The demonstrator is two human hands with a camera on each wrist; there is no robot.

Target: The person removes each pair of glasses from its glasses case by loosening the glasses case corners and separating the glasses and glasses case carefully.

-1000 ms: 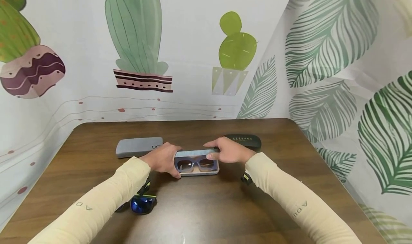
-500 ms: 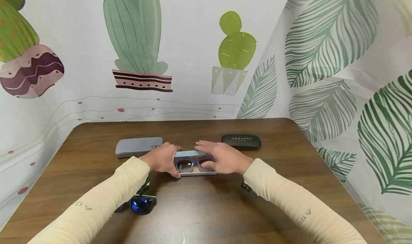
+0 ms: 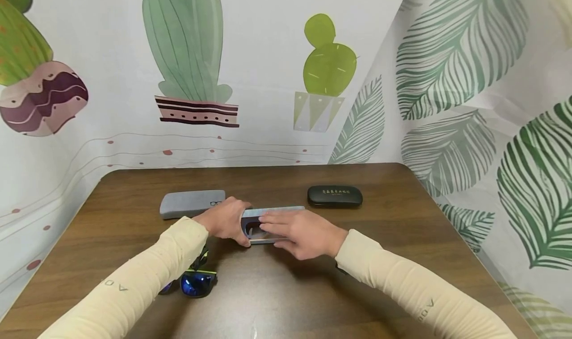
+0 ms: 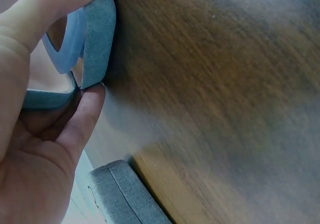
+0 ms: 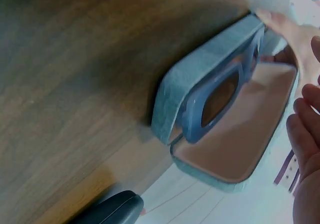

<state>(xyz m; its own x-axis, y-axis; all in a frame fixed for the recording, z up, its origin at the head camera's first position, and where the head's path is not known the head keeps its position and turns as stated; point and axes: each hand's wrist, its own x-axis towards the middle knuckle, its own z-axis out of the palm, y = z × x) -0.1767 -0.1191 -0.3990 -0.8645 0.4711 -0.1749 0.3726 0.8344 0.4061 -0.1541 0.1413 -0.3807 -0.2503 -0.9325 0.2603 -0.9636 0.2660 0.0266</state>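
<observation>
Nearest, two forearms in cream fabric sleeves [image 3: 411,284] are stretched forward and inward over a brown wood-grain table [image 3: 268,309]. By the left sleeve, a pair of black sunglasses with blue mirrored lenses and yellow-green trim [image 3: 198,283] is partly hidden. Ahead, near the middle of the table, a light-blue textured hard glasses case lined in beige [image 5: 210,56] is set lengthwise, its lid hinged on the far side and raised partway. Inside lie blue-framed glasses with brown-tinted lenses [image 5: 220,97]. The case's left end is gripped by the left hand [image 3: 225,220], whose thumb is laid at the near edge and whose fingers are wrapped behind, the gap being held to the case's width. The right hand [image 3: 308,234] is poised across the right half of the case, its palm turned inward, its fingers extended close together and pointed left; nothing is held by it, and whether the lid is touched cannot be told. Just beyond the left hand, a closed grey fabric-covered oblong case [image 3: 189,203] is seen; farther right, a closed glossy black rounded case with gold lettering [image 3: 335,196]. Behind everything, a white wall covering printed with cacti and green leaves [image 3: 268,56] is hung.
</observation>
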